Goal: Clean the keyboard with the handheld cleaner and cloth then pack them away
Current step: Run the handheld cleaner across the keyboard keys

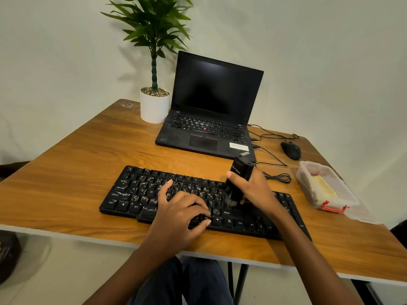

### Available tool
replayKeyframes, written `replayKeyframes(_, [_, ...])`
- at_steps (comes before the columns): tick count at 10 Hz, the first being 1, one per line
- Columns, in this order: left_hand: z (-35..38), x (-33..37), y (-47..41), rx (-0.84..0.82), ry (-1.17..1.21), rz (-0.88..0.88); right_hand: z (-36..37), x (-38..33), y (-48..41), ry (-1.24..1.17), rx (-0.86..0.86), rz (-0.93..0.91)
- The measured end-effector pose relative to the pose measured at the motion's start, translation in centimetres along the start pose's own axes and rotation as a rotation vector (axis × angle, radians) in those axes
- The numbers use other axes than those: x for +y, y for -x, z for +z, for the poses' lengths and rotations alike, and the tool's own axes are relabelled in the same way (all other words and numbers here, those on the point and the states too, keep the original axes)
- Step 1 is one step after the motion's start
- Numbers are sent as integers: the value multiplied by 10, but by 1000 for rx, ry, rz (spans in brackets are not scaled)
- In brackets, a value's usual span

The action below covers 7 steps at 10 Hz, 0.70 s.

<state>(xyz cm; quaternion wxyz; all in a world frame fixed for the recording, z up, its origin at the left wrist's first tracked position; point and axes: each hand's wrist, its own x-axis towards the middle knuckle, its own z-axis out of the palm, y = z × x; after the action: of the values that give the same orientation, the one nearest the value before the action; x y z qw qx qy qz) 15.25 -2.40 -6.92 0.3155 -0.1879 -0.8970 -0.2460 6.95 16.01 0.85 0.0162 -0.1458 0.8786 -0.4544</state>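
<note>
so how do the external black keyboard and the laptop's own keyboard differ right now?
The flat black external keyboard lies nearest the person, streaked with pale debris; the black laptop's built-in keyboard sits farther back, looking only dusty. The left hand rests on the external one and the right hand holds the black handheld cleaner on it; the laptop's is untouched. Both are black.

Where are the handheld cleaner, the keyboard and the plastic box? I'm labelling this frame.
handheld cleaner [240,172]: head view, upper black body above the right hand's grip.
keyboard [132,190]: head view, left-side keys.
plastic box [350,200]: head view, clear rim near the red latch.
</note>
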Motion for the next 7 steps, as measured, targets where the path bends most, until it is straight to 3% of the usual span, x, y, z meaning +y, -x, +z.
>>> replayKeyframes(2, [0,1,0,5,4,-1,-5,-3,-4,27,15,-21])
replayKeyframes(4, [0,1,0,13,1,-1,-3,-5,-4,31,-74,0])
replayKeyframes(5, [0,1,0,10,3,-2,0,-4,-8,115,-2,-52])
replayKeyframes(7, [0,1,0,16,6,-4,-7,-8,-9,74,-109,0])
